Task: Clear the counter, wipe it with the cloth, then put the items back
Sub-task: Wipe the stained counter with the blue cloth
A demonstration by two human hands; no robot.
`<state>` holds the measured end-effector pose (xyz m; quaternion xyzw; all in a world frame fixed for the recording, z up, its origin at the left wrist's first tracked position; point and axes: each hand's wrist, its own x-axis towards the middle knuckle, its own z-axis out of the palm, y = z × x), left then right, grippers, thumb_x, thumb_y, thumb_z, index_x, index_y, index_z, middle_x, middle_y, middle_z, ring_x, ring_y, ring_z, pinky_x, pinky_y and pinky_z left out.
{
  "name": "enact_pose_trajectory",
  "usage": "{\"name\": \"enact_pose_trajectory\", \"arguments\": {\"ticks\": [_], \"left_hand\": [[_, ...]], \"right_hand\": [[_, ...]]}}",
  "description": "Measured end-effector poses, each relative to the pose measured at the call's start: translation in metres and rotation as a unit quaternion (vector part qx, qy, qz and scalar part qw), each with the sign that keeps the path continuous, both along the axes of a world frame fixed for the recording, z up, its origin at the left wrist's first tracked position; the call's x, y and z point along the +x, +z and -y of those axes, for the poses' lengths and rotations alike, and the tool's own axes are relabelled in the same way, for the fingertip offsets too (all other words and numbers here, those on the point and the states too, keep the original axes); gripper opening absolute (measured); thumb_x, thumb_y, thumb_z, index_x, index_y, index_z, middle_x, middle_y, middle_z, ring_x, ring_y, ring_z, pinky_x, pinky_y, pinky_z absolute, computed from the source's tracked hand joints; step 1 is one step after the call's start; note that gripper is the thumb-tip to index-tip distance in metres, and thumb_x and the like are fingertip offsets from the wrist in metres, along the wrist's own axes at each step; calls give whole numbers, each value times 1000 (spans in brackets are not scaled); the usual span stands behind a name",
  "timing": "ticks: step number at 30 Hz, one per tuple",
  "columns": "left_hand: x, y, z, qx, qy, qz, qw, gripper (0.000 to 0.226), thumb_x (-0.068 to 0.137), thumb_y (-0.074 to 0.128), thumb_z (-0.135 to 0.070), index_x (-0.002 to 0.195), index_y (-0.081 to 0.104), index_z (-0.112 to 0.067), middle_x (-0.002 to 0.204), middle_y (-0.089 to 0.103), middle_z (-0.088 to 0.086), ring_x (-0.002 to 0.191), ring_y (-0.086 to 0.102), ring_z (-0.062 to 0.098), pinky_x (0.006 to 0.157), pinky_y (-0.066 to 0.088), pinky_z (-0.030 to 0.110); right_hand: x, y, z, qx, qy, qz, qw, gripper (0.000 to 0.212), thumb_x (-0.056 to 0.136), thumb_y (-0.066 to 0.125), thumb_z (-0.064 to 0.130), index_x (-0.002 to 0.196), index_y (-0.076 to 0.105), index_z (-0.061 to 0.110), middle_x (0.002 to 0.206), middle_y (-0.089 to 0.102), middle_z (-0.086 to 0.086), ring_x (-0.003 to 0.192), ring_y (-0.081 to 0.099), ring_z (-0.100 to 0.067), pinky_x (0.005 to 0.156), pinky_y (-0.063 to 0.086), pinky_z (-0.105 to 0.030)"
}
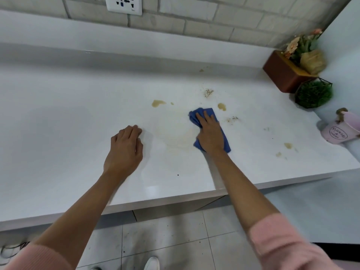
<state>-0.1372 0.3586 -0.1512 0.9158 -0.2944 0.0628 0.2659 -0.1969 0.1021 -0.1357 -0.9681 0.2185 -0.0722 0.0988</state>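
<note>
View: a single wide-angle camera worn on the person's head.
Facing: forward and steeply down onto the white counter (58, 114), toward the brick-pattern wall (194, 22) behind it.
Nearness: close — both forearms run up from the bottom edge, with the left hand (124, 149) and right hand (210, 133) near mid-frame.
Top edge: a wall socket (124, 4), cut off.
Bottom edge: floor tiles (175, 240) and a white shoe tip (152, 264) — almost under the lens.
Right edge: a pink pot (339, 131), partly cropped.
Distortion: the counter's front edge slants, lower at left.
</note>
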Motion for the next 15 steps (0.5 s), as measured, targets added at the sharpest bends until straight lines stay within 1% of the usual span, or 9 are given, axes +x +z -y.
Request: {"name": "enact_pose_trajectory", "arguments": {"ticks": [2, 4, 6, 7, 9, 10, 12, 13, 15], "left_hand": [[1, 0, 0, 2, 0, -2, 1000, 30, 92, 41, -9, 120, 51, -8, 121, 54, 8, 111, 48, 28, 99, 32, 41], [1, -1, 0, 4, 2, -5, 1000, 30, 93, 42, -8, 121, 51, -8, 123, 54, 8, 112, 49, 29, 99, 32, 42], [1, -1, 0, 4, 2, -9, 1000, 31, 93, 43, -8, 123, 51, -7, 124, 54, 10, 113, 49, 30, 99, 33, 42], [1, -1, 0, 4, 1, -9, 1000, 32, 93, 43, -7, 124, 51, -6, 124, 54, 10, 113, 49, 30, 99, 33, 42], [1, 0, 0, 4, -1, -7, 1000, 32, 93, 43, -7, 124, 51, -5, 125, 54, 11, 113, 49, 31, 99, 33, 42], [0, 0, -1, 3, 0, -8, 1000, 32, 94, 43, -7, 125, 51, -5, 126, 54, 11, 114, 49, 30, 100, 33, 42], [-1, 1, -1, -1, 1, -9, 1000, 32, 94, 42, -8, 124, 51, -6, 126, 53, 9, 115, 48, 29, 101, 32, 42], [-1, 1, -1, 0, -1, -8, 1000, 31, 94, 42, -8, 123, 51, -6, 125, 53, 9, 115, 48, 29, 101, 32, 41], [-1, 1, 0, 5, 0, -4, 1000, 30, 93, 42, -9, 121, 52, -7, 123, 54, 8, 113, 49, 28, 100, 32, 41]], "right_hand": [[27, 1, -16, 24, 15, 0, 1000, 67, 92, 42, 5, 150, 13, 21, 161, 5, -4, 148, 7, -24, 120, 9, -37], [32, -1, -42, 69, 76, 21, 994, 69, 86, 45, -3, 148, 23, 17, 159, 12, -5, 148, 10, -25, 119, 7, -35], [8, -6, -69, 97, 164, 35, 981, 71, 80, 43, -11, 145, 32, 16, 157, 20, -6, 147, 12, -23, 119, 6, -34], [-10, -8, -74, 107, 202, 40, 973, 71, 81, 42, -13, 145, 33, 17, 157, 22, -4, 146, 11, -18, 119, 6, -32], [-47, -11, -68, 115, 237, 40, 964, 71, 83, 39, -14, 145, 34, 22, 157, 22, 0, 142, 7, -9, 119, 4, -28], [-61, -11, -56, 112, 236, 36, 965, 72, 84, 39, -14, 144, 34, 24, 157, 21, 2, 141, 7, -7, 118, 1, -27], [-71, -6, -26, 103, 191, 34, 976, 71, 84, 39, -13, 144, 34, 25, 156, 20, 4, 144, 9, -9, 117, -2, -27], [-65, -4, -12, 94, 152, 33, 983, 69, 85, 39, -12, 145, 33, 23, 157, 20, 3, 146, 10, -13, 118, -2, -28], [-34, 2, 3, 60, 82, 23, 995, 65, 89, 40, -7, 146, 28, 20, 158, 17, -2, 147, 13, -20, 120, 3, -35]]}}
